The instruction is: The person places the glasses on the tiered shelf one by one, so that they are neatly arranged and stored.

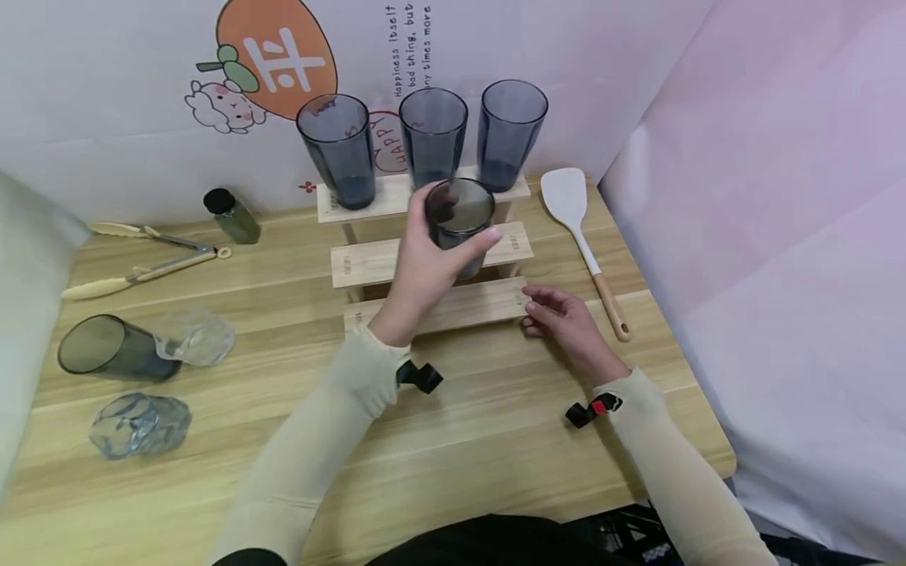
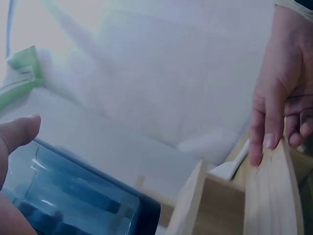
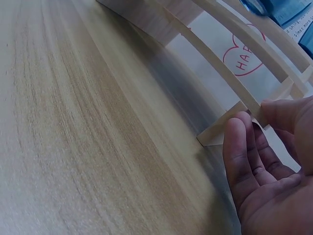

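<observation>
My left hand (image 1: pixel 419 275) grips a dark tinted glass tumbler (image 1: pixel 460 216), thumb on its near right side. It holds the tumbler over the middle step of a three-step wooden rack (image 1: pixel 467 305). In the left wrist view the same tumbler looks blue and tilted. With thumb and fingers, my right hand (image 1: pixel 569 326) pinches the right end of the rack's lowest step, as the right wrist view also shows. Three more tinted tumblers stand upright on the top step: a left one (image 1: pixel 338 149), a middle one (image 1: pixel 432 137) and a right one (image 1: pixel 511 134).
Right of the rack lies a white spatula (image 1: pixel 566 200) with a wooden handle. Tongs (image 1: pixel 166 267) and a black-capped jar (image 1: pixel 237 220) are at the back left. Nearer lie a tinted tumbler (image 1: pixel 120 350) on its side and two clear glasses, one (image 1: pixel 201 338) beside it, another (image 1: pixel 141 424) in front.
</observation>
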The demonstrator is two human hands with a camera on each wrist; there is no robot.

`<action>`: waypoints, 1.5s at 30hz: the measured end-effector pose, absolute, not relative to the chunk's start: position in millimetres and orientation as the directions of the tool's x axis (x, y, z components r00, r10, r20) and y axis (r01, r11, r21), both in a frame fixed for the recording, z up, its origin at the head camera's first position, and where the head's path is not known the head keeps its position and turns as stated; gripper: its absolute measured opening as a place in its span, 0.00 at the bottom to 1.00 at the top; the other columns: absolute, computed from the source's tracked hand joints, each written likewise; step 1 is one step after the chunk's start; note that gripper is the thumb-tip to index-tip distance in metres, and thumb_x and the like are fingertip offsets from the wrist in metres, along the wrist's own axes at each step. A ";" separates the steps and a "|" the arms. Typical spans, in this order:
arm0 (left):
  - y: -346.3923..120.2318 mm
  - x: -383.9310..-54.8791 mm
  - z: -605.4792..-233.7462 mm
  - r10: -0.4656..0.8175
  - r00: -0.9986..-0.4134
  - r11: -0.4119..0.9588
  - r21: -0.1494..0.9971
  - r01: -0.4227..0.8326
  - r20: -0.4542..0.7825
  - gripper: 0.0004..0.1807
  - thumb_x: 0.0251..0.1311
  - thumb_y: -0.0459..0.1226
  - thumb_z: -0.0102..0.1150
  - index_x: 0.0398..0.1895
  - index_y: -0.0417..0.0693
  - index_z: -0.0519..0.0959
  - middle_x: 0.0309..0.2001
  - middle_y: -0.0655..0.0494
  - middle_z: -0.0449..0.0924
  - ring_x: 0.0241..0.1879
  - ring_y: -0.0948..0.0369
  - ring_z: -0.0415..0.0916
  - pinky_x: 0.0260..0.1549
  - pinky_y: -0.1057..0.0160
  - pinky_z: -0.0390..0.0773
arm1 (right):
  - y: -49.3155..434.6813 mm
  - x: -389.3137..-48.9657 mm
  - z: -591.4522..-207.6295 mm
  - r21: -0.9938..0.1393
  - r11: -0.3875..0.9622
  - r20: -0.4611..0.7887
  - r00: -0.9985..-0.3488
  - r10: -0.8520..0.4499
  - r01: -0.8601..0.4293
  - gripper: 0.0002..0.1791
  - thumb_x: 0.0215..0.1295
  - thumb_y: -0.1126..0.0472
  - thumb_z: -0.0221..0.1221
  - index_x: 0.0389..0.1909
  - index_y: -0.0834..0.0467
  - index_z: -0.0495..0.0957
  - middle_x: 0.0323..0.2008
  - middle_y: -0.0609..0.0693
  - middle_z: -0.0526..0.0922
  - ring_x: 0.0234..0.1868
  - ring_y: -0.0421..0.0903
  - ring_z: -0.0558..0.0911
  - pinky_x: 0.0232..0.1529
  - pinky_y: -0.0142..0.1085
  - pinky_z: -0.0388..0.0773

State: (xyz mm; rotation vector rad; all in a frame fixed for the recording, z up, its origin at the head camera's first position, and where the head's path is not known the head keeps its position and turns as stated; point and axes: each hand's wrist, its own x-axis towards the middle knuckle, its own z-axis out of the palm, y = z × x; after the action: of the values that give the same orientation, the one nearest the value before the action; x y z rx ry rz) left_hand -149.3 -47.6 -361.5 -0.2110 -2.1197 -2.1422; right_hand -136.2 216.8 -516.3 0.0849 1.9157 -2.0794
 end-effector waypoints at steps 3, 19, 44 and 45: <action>-27.8 -159.4 -367.0 0.012 -0.985 0.061 0.983 0.174 0.173 0.46 0.50 0.49 0.80 0.70 0.57 0.64 0.62 0.60 0.68 0.60 0.63 0.68 0.60 0.64 0.67 | 214.9 -135.6 -515.9 -0.965 -0.037 -0.248 -0.949 -0.195 0.260 0.23 0.70 0.60 0.65 0.63 0.62 0.76 0.51 0.57 0.78 0.40 0.49 0.85 0.41 0.38 0.84; 16.2 -182.4 -379.2 -0.001 -0.989 0.196 0.970 0.146 0.150 0.51 0.48 0.57 0.78 0.73 0.57 0.61 0.66 0.57 0.58 0.61 0.63 0.65 0.59 0.61 0.68 | 217.5 -135.8 -520.4 -0.967 -0.019 -0.244 -0.949 -0.202 0.252 0.23 0.71 0.59 0.64 0.63 0.61 0.76 0.53 0.59 0.77 0.42 0.51 0.85 0.43 0.40 0.84; 14.7 -176.8 -385.3 0.014 -0.951 0.076 0.948 0.308 0.308 0.53 0.52 0.49 0.78 0.74 0.54 0.52 0.72 0.58 0.54 0.70 0.68 0.53 0.67 0.67 0.57 | 220.3 -135.9 -518.2 -0.959 -0.041 -0.269 -0.944 -0.190 0.282 0.23 0.71 0.59 0.64 0.63 0.61 0.76 0.53 0.58 0.77 0.42 0.50 0.85 0.43 0.40 0.84; 11.2 -172.8 -383.8 0.026 -0.947 0.056 0.945 0.323 0.322 0.52 0.54 0.47 0.77 0.75 0.53 0.51 0.73 0.58 0.53 0.71 0.69 0.52 0.68 0.66 0.56 | 220.7 -135.3 -518.2 -0.957 -0.044 -0.274 -0.944 -0.185 0.286 0.23 0.71 0.60 0.64 0.63 0.61 0.76 0.53 0.58 0.77 0.42 0.50 0.85 0.43 0.40 0.84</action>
State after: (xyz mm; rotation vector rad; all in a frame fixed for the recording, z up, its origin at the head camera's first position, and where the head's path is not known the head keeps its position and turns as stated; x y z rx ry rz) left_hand -172.8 11.2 -383.8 -0.3566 -2.1113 -1.9881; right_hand -135.3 220.7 -518.2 0.1072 1.9153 -2.0579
